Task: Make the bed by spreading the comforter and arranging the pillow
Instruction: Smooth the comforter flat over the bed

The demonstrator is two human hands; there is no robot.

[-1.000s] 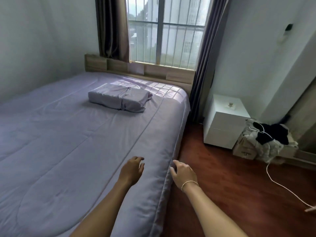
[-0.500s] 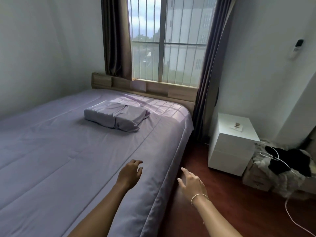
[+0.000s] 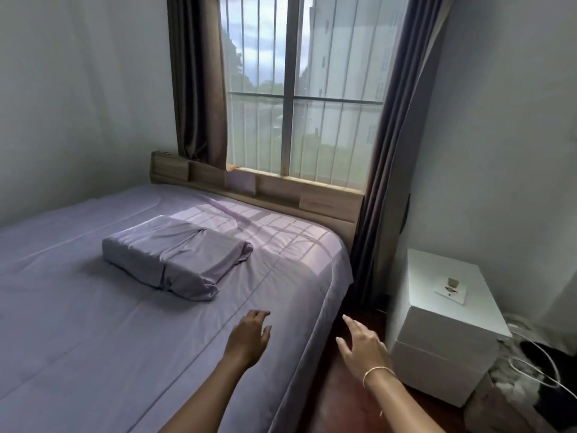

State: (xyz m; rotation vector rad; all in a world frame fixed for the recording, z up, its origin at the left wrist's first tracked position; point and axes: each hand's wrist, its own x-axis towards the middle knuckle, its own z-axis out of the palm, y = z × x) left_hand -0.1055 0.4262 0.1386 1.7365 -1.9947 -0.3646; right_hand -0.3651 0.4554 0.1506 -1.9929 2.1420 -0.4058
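We held left hand [image 3: 249,337] nearer pillow [image 3: 175,256], fingers relaxed, empty. Pillow lay beyond it toward headboard [image 3: 312,198], long axis slanting across comforter [image 3: 93,339]. Right hand [image 3: 362,343] spread, off bed.

Window [image 3: 299,98] with vertical bars, at the head of the room. Brown curtain [image 3: 198,79] on its left side; grey curtain [image 3: 396,145] on its right. Wooden headboard [image 3: 312,195] with shelf recesses, below the sill. White nightstand [image 3: 449,326] by the right wall, a small item on top. White cable [image 3: 537,373] over a heap of cloth beside it. Reddish wooden floor [image 3: 343,398].
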